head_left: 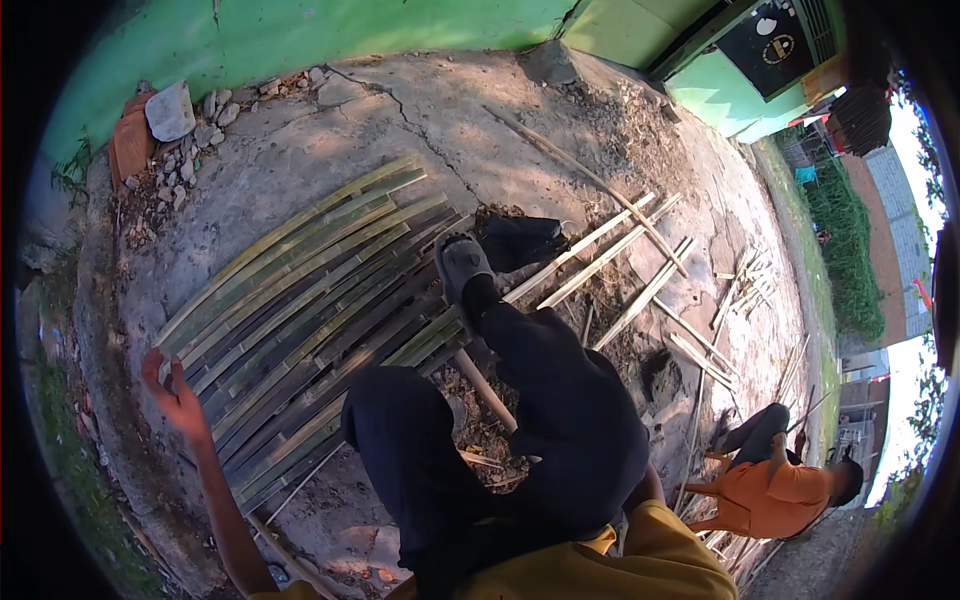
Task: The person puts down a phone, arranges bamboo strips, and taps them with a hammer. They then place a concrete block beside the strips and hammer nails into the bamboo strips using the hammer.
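Long split bamboo slats (pixel 300 290) lie side by side on the ground in front of me, forming a slanting panel. My left hand (pixel 178 400) is at the panel's left edge, by the slat ends, with thumb and fingers apart and slightly curved. Whether the fingertips touch a slat is hard to make out. My right forearm (pixel 645 490) goes down behind my bent leg, which hides the right hand. My foot in a grey clog (pixel 463 262) rests at the slats' right end. Close to my legs, a thick wooden pole (pixel 485 390) lies partly hidden.
More pale bamboo strips (pixel 600 250) lie crossed to the right, with a dark bundle (pixel 520 242) near my foot. A person in orange (pixel 785 495) sits on a chair at the lower right. Stones (pixel 170 110) and rubble line the green wall (pixel 300 35).
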Action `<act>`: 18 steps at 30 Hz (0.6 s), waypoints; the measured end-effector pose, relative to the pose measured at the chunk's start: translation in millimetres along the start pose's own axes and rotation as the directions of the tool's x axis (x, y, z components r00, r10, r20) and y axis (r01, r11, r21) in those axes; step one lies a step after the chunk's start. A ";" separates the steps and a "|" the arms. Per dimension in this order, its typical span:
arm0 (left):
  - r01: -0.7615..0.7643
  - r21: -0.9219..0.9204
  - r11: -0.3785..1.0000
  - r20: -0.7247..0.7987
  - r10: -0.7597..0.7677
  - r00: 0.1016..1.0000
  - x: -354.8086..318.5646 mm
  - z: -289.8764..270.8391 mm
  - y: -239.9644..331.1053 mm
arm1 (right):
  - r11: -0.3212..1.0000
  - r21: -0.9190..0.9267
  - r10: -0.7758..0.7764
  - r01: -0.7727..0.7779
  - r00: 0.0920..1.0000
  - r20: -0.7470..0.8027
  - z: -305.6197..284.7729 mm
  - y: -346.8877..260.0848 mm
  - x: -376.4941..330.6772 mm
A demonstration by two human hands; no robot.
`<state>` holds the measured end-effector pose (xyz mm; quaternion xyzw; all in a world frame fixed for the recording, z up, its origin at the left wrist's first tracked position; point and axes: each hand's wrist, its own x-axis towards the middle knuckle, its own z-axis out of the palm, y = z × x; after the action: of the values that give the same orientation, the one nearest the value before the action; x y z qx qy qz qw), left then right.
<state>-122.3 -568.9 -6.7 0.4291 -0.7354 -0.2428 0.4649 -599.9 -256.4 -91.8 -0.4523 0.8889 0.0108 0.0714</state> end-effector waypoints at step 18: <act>0.072 -0.349 0.934 0.452 0.101 0.886 -43.0 135.4 211.1 | 0.694 0.470 0.662 -0.546 0.741 -0.116 226.3 192.0 -121.0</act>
<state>-320.1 -429.3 71.6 0.2618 -0.7716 -0.4637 0.3479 -657.9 -27.0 -308.0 -0.1030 0.9709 -0.2139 0.0310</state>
